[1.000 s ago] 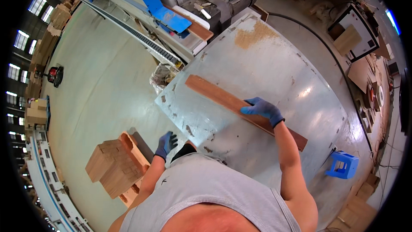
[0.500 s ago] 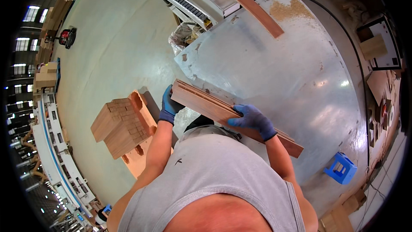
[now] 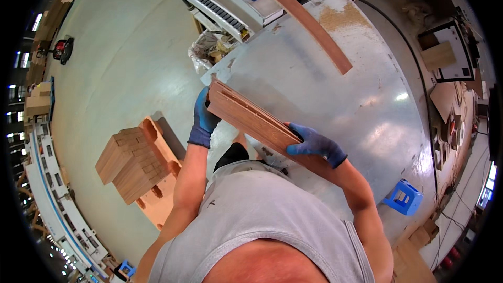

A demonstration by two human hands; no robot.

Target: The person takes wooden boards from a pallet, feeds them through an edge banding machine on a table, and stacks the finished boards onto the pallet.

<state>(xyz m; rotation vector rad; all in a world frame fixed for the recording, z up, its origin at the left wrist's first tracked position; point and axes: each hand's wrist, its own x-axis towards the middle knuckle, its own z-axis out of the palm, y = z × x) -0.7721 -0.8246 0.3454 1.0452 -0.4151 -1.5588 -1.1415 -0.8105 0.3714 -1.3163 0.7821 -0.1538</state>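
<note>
A small stack of brown wooden planks (image 3: 251, 124) is held in front of my body, slanting from upper left down to the right, with thin gaps between the boards. My left hand (image 3: 204, 118), in a blue glove, is closed around the far left end. Farther along, my right hand (image 3: 317, 145), gloved too, grips the stack with its thumb over the top edge. My right forearm hides the stack's near end. Just beyond the planks lies a wide grey metal table (image 3: 361, 120).
To the left, a pile of planks (image 3: 133, 162) rests on a pale wooden pallet (image 3: 166, 153). A machine (image 3: 251, 8) stands ahead, with a long plank (image 3: 314, 29) sticking out over the table beside sawdust (image 3: 341, 18). A waste bag (image 3: 204, 52) and a blue stool (image 3: 404, 197) stand nearby.
The long plank has come farther out of the machine over the table. The held stack's left end has swung slightly up and away from me. My view has shifted a little.
</note>
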